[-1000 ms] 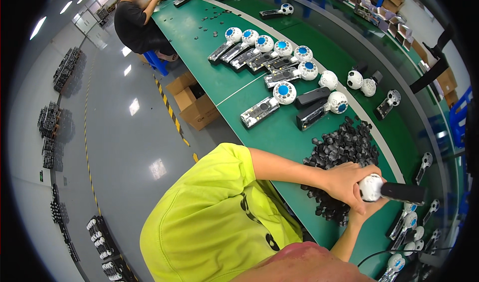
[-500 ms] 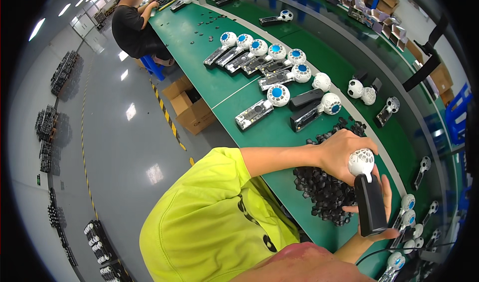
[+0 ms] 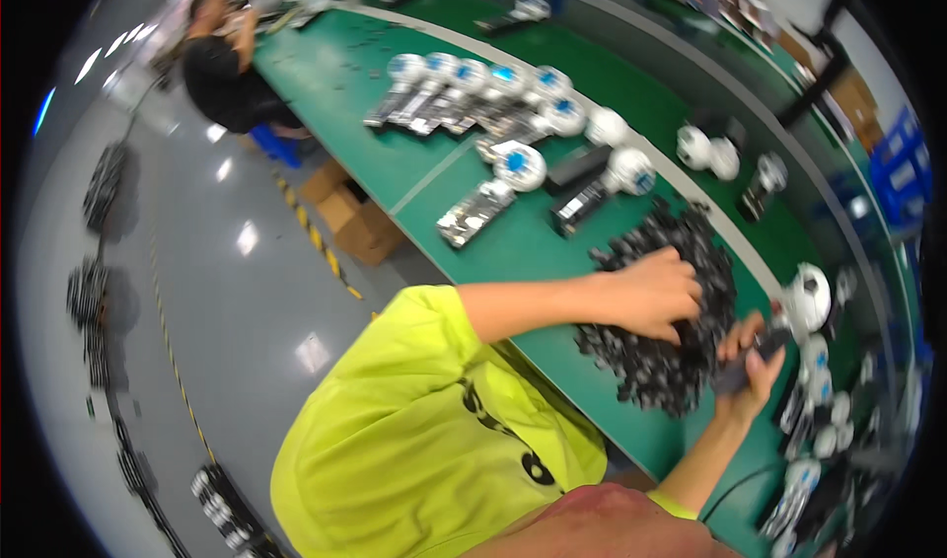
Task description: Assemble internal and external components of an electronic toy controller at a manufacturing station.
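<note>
A ball-headed device is held just right of the black-piece pile, its dark handle gripped by the right hand. The left hand is positioned, half curled, over the pile; whether anything is grasped cannot be told.

The left hand, with bent fingers, is at a pile of black pieces on the green surface; a grip cannot be told. The right hand holds a black handle. Toward the far long edge lie white-headed devices.
</note>
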Demonstrator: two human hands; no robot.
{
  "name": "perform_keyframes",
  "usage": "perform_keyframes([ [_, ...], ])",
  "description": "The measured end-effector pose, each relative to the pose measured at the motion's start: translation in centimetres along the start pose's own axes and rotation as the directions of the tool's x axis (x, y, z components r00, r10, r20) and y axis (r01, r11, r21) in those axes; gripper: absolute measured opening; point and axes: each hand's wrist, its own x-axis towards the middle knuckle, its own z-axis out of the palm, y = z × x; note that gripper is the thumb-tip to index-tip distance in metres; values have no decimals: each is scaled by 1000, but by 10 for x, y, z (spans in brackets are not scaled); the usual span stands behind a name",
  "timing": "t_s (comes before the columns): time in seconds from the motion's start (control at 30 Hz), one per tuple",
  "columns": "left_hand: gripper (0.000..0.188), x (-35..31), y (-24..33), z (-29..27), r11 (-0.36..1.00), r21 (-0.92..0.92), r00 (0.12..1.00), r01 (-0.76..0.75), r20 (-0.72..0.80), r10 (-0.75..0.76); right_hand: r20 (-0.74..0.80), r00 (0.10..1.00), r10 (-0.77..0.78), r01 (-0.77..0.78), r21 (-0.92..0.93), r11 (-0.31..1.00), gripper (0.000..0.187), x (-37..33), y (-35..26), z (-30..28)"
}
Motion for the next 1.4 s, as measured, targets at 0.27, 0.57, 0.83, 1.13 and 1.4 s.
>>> perform_keyframes([
  [0.27, 10, 5, -9, 20, 991, 27, 989, -131, -67, 132, 11, 988, 155, -151, 307, 940, 46, 9, 30, -8],
  [0.57, 9, 8, -12, 4, 881, -459, 966, 112, -156, -204, 69, 971, 228, -238, 184, 954, 48, 2, 24, -9],
  [0.83, 19, 17, -19, 5, 829, -537, 873, -153, -467, -141, 108, 955, 276, -291, 165, 943, 57, -1, 26, -3],
  [1.13, 15, 16, -11, -5, 897, -331, 732, -293, -681, -13, 112, 970, 217, -221, 25, 975, 71, -5, 22, 8],
  [1.4, 14, 14, -3, -7, 915, -167, 657, -368, -743, 128, 80, 967, 243, -237, -70, 969, 74, -7, 25, 16],
])
